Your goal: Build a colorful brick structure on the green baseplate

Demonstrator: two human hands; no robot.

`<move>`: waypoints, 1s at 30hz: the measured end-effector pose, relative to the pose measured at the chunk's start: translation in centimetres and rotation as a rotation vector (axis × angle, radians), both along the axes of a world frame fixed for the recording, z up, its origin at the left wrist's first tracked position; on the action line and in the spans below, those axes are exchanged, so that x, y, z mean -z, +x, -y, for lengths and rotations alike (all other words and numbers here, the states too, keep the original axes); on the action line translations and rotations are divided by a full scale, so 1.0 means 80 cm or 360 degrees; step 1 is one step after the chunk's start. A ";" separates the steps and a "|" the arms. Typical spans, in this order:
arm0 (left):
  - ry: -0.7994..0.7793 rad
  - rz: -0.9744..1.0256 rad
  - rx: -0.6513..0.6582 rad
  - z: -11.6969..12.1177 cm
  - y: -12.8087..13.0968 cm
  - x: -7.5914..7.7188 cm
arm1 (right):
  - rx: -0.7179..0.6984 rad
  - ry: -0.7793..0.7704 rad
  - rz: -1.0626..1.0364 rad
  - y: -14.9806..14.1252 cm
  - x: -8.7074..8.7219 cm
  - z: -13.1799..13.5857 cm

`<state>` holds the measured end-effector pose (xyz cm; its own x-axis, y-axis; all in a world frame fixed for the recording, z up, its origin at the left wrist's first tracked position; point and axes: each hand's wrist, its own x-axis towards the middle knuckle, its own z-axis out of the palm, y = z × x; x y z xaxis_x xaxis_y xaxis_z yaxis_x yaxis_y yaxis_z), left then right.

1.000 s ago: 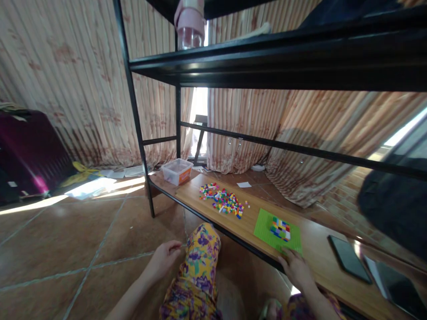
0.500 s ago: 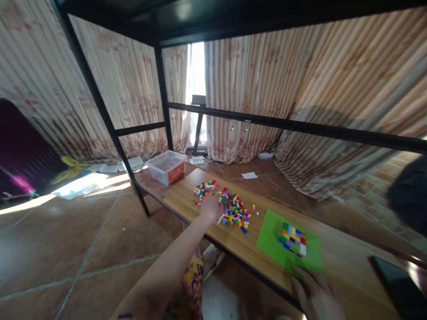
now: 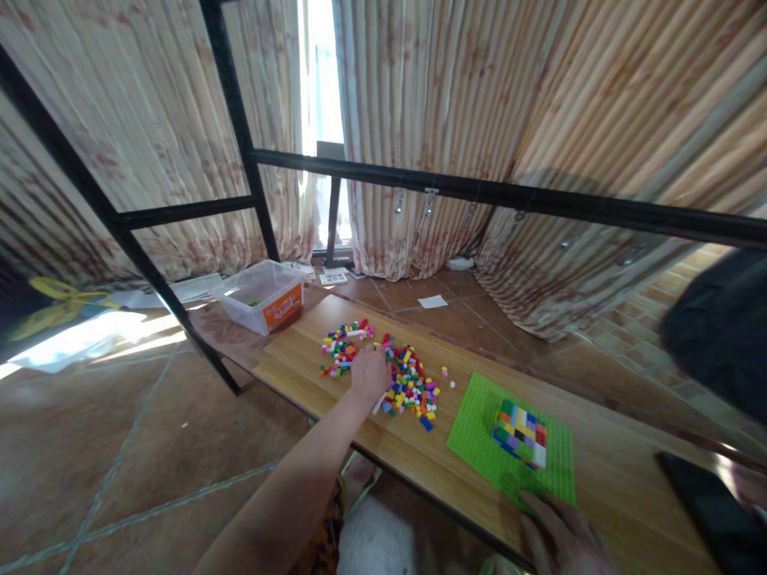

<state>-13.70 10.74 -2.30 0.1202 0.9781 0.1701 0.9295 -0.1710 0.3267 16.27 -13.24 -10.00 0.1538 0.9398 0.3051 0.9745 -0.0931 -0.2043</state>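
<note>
Small colourful toy bricks (image 3: 413, 389) lie in a loose pile on the wooden tabletop (image 3: 311, 387). My left hand (image 3: 370, 373) reaches into the middle of this pile with its fingers curled down. The fingertips are mostly hidden, so what they pinch cannot be made out. To the right lies a green baseplate (image 3: 470, 431), with a low block of multicoloured bricks (image 3: 520, 434) built on it. My right hand (image 3: 560, 527) rests at the baseplate's near edge, fingers stretched out and apart, holding nothing.
A clear plastic box (image 3: 264, 299) with an orange label stands beyond the table's left end. A dark flat device (image 3: 710, 507) lies at the table's right. A black metal frame (image 3: 383, 172) runs behind the table, before long curtains. Paper (image 3: 432, 302) lies on the tiled floor.
The camera view has tilted down and shifted to the right. My left hand stays at the brick pile with a slight shift of the fingers. My right hand remains at the baseplate's edge.
</note>
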 end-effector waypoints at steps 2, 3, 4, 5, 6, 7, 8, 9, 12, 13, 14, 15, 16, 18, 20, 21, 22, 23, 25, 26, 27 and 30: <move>0.0003 0.0016 0.0021 -0.001 -0.001 0.000 | -0.0006 -0.0017 -0.0043 0.001 -0.003 0.000; 0.0004 0.0028 0.0030 -0.002 -0.001 0.000 | -0.0013 -0.0031 -0.0068 0.002 -0.005 0.000; 0.0005 0.0041 0.0036 -0.002 -0.001 0.000 | -0.0018 -0.0046 -0.0095 0.003 -0.008 0.001; 0.0004 0.0049 0.0036 -0.002 0.000 0.001 | -0.0022 -0.0061 -0.0128 0.004 -0.010 0.001; 0.0006 0.0052 0.0038 -0.002 0.001 0.001 | -0.0023 -0.0070 -0.0164 0.006 -0.013 0.001; 0.0010 0.0050 0.0040 -0.002 0.002 0.001 | -0.0016 -0.0072 -0.0200 0.007 -0.016 0.002; 0.0022 0.0049 0.0043 -0.002 0.003 0.001 | 0.0006 -0.0066 -0.0232 0.009 -0.020 0.001; 0.0038 0.0055 0.0044 -0.001 0.004 0.000 | 0.0040 -0.0059 -0.0262 0.010 -0.026 0.000; 0.0077 0.0153 0.0018 0.000 0.005 -0.007 | 0.0174 -0.0070 -0.0341 0.006 -0.051 -0.012; 0.0069 0.0215 -0.0013 0.001 0.005 -0.011 | 0.0203 -0.0095 -0.0369 0.000 -0.063 -0.019; 0.0051 0.0289 -0.0050 0.002 0.005 -0.014 | 0.0236 -0.0039 -0.0402 -0.009 -0.075 -0.028; 0.0028 0.0371 -0.0091 0.003 0.006 -0.018 | 0.0201 -0.0020 -0.0444 -0.020 -0.086 -0.040; 0.0008 0.0456 -0.0129 0.003 0.006 -0.021 | 0.0145 0.0046 -0.0488 -0.034 -0.097 -0.054; -0.0009 0.0626 -0.0170 0.004 0.007 -0.026 | -0.0020 0.0152 -0.0559 -0.065 -0.111 -0.091; -0.0010 0.0773 -0.0185 0.003 0.009 -0.029 | -0.0198 0.0146 -0.0603 -0.096 -0.113 -0.137; -0.0013 0.0834 -0.0189 0.003 0.010 -0.030 | -0.0257 0.0152 -0.0635 -0.110 -0.110 -0.161; -0.0013 0.0884 -0.0200 0.002 0.010 -0.031 | -0.0272 0.0146 -0.0676 -0.121 -0.104 -0.185; -0.0008 0.0924 -0.0222 0.001 0.009 -0.032 | -0.0220 0.0144 -0.0721 -0.130 -0.097 -0.208; 0.0026 0.1002 -0.0274 -0.003 0.007 -0.032 | -0.0080 0.0078 -0.0782 -0.144 -0.079 -0.244; 0.0047 0.1055 -0.0299 -0.005 0.005 -0.032 | -0.0056 0.0069 -0.0792 -0.149 -0.070 -0.257; 0.0058 0.1124 -0.0322 -0.009 0.002 -0.031 | -0.0037 0.0059 -0.0798 -0.154 -0.062 -0.265; 0.0033 0.1386 -0.0346 -0.021 -0.006 -0.027 | -0.0076 0.0104 -0.0768 -0.169 -0.046 -0.271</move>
